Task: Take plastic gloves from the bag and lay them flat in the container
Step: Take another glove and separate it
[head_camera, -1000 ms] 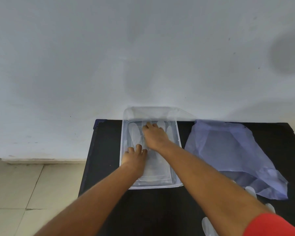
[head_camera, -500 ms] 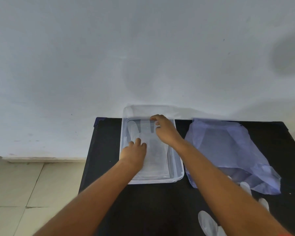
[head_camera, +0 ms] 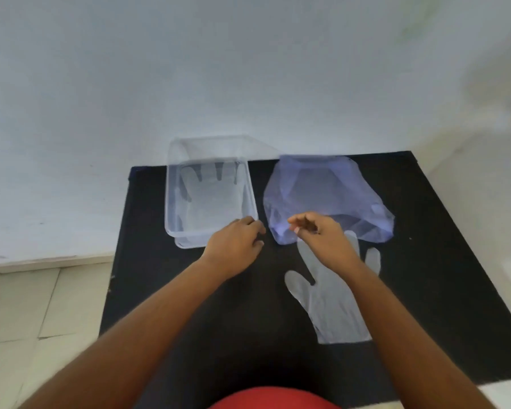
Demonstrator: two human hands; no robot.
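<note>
Head view: my left hand [head_camera: 235, 245] sits at centre frame with fingers loosely curled, holding nothing, its fingertips just beside the near right corner of the clear container [head_camera: 171, 202]. A plastic glove [head_camera: 210, 196] lies flat inside that container, fingers pointing to the top of the frame. My right hand [head_camera: 322, 239] hovers right of centre, fingers half curled and empty, over the near edge of the bluish bag [head_camera: 322, 190]. Another glove [head_camera: 334, 302] lies flat on the black table [head_camera: 248, 320], lower right.
</note>
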